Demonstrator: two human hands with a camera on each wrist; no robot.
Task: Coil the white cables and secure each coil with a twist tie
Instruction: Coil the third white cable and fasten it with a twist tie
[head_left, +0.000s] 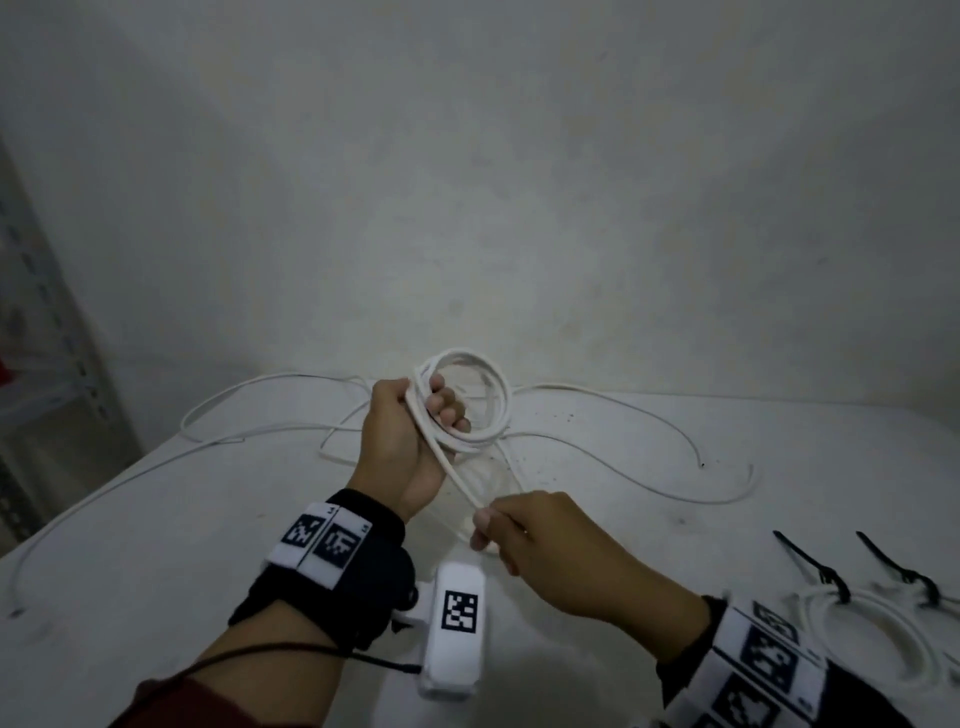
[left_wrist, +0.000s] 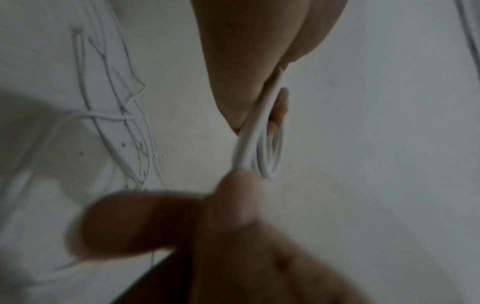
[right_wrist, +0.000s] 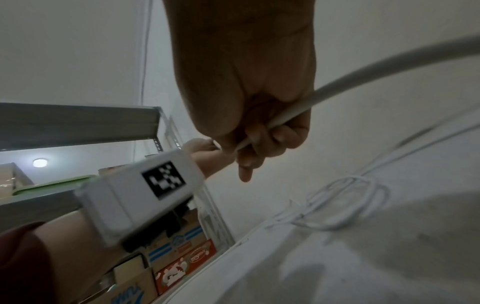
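Far left on white table (head_left: 156, 545): loose white cables (head_left: 249, 395) trailing flat toward the edge. Centre, raised above table: left hand (head_left: 410, 441) with fingers curled through a white cable coil (head_left: 467, 405), gripping its stacked loops on the near-left side, coil standing up past the knuckles; free strand (head_left: 460, 480) running down-right from that grip to right hand (head_left: 540, 540), thumb and forefinger pinching it, just below and right of the coil. Far right, flat on table: two finished coils (head_left: 878, 629) bound with black twist ties (head_left: 826, 571), well apart from both hands.
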